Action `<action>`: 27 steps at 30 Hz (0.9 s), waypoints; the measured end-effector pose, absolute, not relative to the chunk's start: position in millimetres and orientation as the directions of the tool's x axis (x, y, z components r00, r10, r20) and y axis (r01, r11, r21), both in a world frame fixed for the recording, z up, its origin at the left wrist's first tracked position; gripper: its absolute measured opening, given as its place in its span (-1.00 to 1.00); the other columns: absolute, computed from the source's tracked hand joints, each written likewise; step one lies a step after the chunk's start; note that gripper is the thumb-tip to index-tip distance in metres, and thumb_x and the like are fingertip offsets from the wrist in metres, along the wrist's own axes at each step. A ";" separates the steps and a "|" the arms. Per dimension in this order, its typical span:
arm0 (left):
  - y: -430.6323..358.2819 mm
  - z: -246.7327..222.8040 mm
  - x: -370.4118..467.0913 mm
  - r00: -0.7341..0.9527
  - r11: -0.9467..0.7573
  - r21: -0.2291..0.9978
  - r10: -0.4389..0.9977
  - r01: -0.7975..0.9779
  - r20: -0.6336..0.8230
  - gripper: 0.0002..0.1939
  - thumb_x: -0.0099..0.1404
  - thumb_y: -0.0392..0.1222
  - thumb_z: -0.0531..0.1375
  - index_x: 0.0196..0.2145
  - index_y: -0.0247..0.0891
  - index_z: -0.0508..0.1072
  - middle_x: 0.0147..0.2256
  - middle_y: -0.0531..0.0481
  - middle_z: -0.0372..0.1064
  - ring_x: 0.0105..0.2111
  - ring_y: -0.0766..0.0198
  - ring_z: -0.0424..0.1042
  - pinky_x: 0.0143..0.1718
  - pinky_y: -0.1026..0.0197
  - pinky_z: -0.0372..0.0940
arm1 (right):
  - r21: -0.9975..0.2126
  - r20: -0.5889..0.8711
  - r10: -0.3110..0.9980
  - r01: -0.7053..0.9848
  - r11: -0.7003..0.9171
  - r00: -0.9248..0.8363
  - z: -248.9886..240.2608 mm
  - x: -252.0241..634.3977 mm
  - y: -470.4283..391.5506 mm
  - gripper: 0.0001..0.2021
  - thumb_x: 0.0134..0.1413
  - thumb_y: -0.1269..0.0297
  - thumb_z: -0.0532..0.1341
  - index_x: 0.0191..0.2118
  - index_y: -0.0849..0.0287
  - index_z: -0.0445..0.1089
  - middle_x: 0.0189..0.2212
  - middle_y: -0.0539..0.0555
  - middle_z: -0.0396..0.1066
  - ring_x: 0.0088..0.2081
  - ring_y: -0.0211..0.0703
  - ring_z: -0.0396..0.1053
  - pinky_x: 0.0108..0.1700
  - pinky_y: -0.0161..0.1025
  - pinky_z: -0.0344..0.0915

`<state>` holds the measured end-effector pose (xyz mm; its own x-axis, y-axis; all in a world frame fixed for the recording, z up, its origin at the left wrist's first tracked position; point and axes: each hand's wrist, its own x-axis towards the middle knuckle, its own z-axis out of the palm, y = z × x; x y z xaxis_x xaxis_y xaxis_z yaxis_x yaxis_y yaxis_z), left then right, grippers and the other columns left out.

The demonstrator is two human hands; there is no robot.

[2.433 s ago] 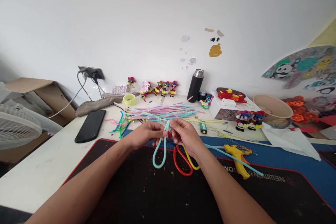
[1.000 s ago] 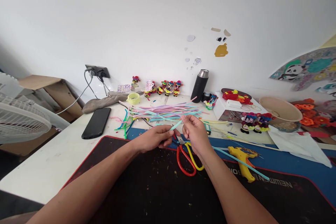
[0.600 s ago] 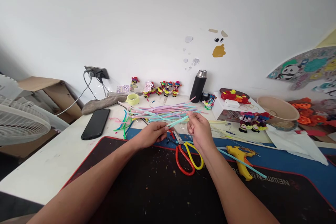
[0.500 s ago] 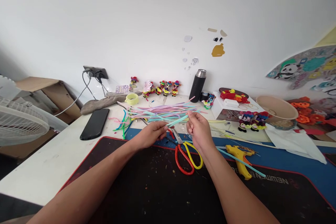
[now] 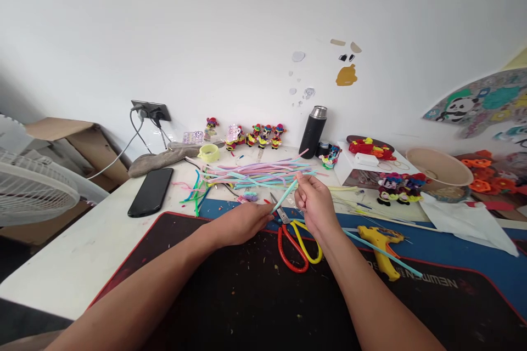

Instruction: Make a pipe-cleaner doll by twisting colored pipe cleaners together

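A light turquoise pipe cleaner [image 5: 285,196] is stretched at a slant between my two hands. My left hand [image 5: 247,223] is closed on its lower end, with the fingertips partly hidden behind the back of the hand. Higher up, my right hand [image 5: 313,196] pinches the other end, fingers curled in. Scissors [image 5: 294,247] with one red and one yellow handle lie on the mat just below and between the hands, blades slightly apart. Behind the hands is a heap of pastel pipe cleaners [image 5: 255,173] in pink, purple and turquoise.
A yellow glue gun [image 5: 381,247] lies right of my right forearm, crossed by a blue pipe cleaner. A phone [image 5: 151,192] lies at left. A black flask [image 5: 313,131], small figures [image 5: 263,136] and a beige bowl [image 5: 440,167] stand along the wall. A fan [image 5: 37,186] is far left.
My left hand has turned over and moved slightly down and right, so its back now faces me. The pipe cleaner slants more steeply. The view has shifted a little.
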<state>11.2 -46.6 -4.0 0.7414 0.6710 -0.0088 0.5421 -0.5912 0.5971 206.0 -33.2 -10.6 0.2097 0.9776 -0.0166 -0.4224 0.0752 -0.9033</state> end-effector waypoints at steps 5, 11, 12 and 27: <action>-47.5 -5.8 10.6 0.712 -0.541 0.656 0.702 0.526 0.008 -0.83 0.48 -0.18 -0.01 -0.10 -0.19 0.35 -0.44 0.07 0.35 -0.48 0.26 0.30 -0.39 0.25 0.09 | -0.900 -0.008 0.975 -0.427 0.089 0.220 -8.5 208.5 -32.8 -0.54 -0.21 -0.02 0.54 -0.48 0.16 0.32 -0.77 -0.23 0.02 -0.74 -0.43 0.00 -0.71 -0.43 -0.15; -42.9 -14.6 11.8 0.675 -0.544 0.648 0.735 0.533 0.062 -0.75 0.51 -0.12 -0.02 -0.31 -0.19 0.31 -0.47 0.05 0.37 -0.47 0.26 0.32 -0.39 0.26 0.10 | -0.886 0.004 0.968 -0.447 0.119 0.251 -6.0 210.8 -32.4 -0.53 -0.20 0.00 0.54 -0.51 0.16 0.29 -0.77 -0.22 0.00 -0.74 -0.45 -0.02 -0.71 -0.43 -0.16; -42.1 -15.4 11.9 0.678 -0.559 0.637 0.731 0.532 0.075 -0.74 0.51 -0.12 -0.02 -0.34 -0.19 0.31 -0.46 0.04 0.38 -0.46 0.26 0.33 -0.38 0.26 0.11 | -0.885 0.002 0.968 -0.450 0.118 0.251 -5.9 210.9 -32.4 -0.54 -0.20 0.00 0.54 -0.51 0.16 0.29 -0.77 -0.22 0.00 -0.74 -0.45 -0.02 -0.71 -0.43 -0.16; -48.0 -10.0 12.7 0.747 -0.495 0.738 0.664 0.459 -0.019 -0.76 0.48 -0.22 -0.01 -0.35 -0.22 0.34 -0.43 0.05 0.41 -0.45 0.32 0.34 -0.32 0.28 0.18 | -0.902 0.019 0.966 -0.413 0.128 0.258 -5.4 209.6 -33.0 -0.57 -0.12 0.01 0.50 -0.50 0.16 0.30 -0.77 -0.22 0.00 -0.74 -0.43 0.00 -0.70 -0.42 -0.14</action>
<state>12.7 -48.0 -10.0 0.7471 0.6645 -0.0190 0.4591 -0.4951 0.7377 209.6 -33.0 -5.4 0.2583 0.9659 0.0190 -0.4133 0.1283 -0.9015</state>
